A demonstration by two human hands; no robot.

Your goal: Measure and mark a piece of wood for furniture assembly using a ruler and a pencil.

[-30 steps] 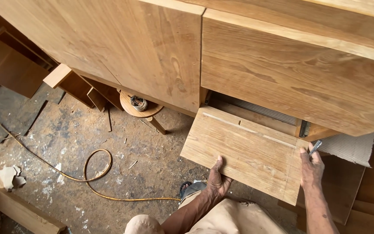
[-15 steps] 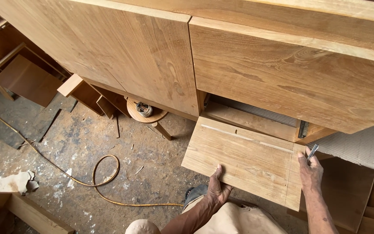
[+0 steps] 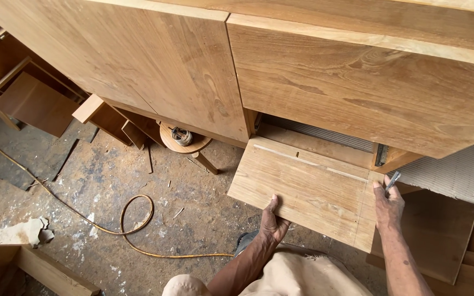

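Note:
A pale wooden drawer front (image 3: 308,189) sticks out from the bottom of a large wooden cabinet (image 3: 325,77), below its closed upper panels. My left hand (image 3: 272,222) grips the panel's near edge, thumb on top. My right hand (image 3: 389,204) rests at the panel's right end and holds a small metal tool (image 3: 393,180) against that corner. A thin routed line runs across the panel near the cabinet.
A yellow cord (image 3: 133,230) loops over the dusty concrete floor. A round wooden stool (image 3: 184,140) with a small coil on it stands under the cabinet. Wood boards and offcuts (image 3: 34,101) lie at left; corrugated cardboard (image 3: 451,175) lies at right.
The view has shifted a little; the panel sits lower and further out toward me. Both hands keep their grip at the same places on it.

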